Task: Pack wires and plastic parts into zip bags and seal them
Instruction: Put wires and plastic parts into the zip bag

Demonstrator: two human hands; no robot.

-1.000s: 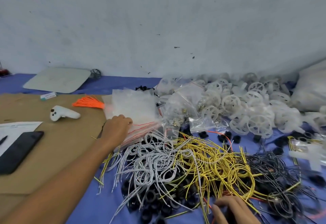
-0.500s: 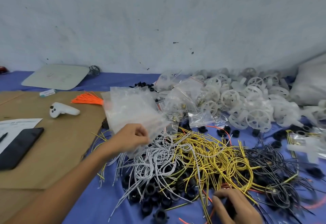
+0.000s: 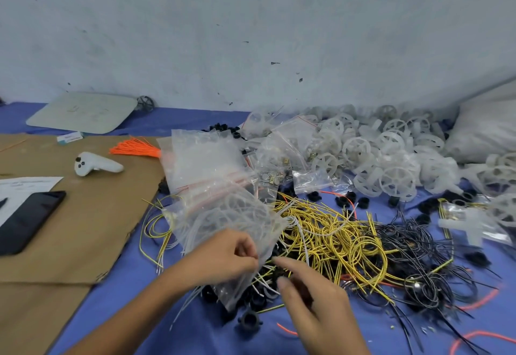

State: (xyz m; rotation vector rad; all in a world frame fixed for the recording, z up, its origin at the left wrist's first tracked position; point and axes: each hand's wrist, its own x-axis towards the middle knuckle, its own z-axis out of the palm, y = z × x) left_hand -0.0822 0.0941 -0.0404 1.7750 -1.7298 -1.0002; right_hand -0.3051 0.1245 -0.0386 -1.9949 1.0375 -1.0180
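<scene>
The left hand [image 3: 223, 259] has its fingers curled, pinching a clear zip bag [image 3: 226, 215] by its near edge and holding it up over the tangle on the blue-covered surface [image 3: 195, 335]. The right hand [image 3: 310, 296] lies just beside it with fingers loose and apart, index finger and thumb stretched toward the bag's edge, gripping nothing I can make out. Behind the held bag lies a stack of zip bags [image 3: 201, 164] with red seal strips. White wires [image 3: 183, 305] trail out below the left wrist, yellow wires [image 3: 335, 231] coil in the middle, and black wires [image 3: 418, 257] spread to the right. Black plastic parts [image 3: 248, 322] sit near the hands, and white plastic wheels [image 3: 391, 159] are heaped against the wall. On the cardboard sheet [image 3: 83, 229] to the left rest a white controller [image 3: 95, 164], a phone [image 3: 28, 220] and an orange wire bundle [image 3: 134, 149].
</scene>
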